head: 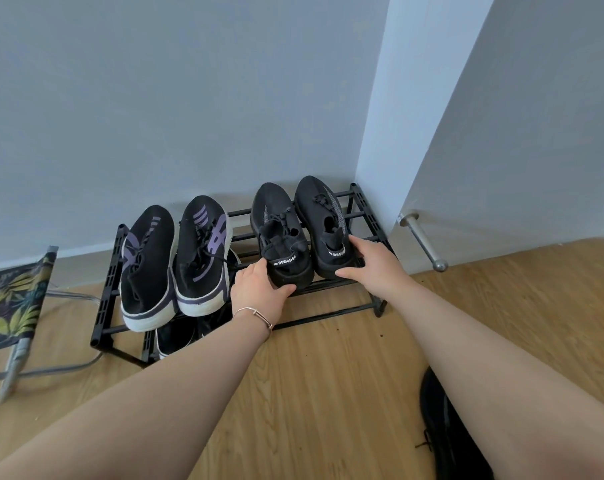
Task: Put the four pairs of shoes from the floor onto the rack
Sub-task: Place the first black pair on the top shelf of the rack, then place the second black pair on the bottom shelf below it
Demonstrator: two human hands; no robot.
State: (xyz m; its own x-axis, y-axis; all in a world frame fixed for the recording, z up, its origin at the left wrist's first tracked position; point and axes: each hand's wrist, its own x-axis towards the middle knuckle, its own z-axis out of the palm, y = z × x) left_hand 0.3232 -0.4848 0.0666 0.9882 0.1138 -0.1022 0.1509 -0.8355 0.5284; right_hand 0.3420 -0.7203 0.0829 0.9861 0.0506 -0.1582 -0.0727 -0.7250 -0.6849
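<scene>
Two black shoes (300, 230) are set on the rack (370, 216) top. The left one's heel is gripped by the left hand (259, 289); the right one's heel is clasped by the right hand (373, 265).

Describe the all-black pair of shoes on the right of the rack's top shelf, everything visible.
The all-black pair are knit-looking slip-on sneakers with black laces, a faint pale speckled streak on each upper, and white "DESIGNED" lettering on the heel tabs. They sit side by side, upright, toes toward the wall, on the top bars of the black rack, at its right end. The left hand grips the left shoe's heel; the right hand holds the right shoe's heel.
</scene>
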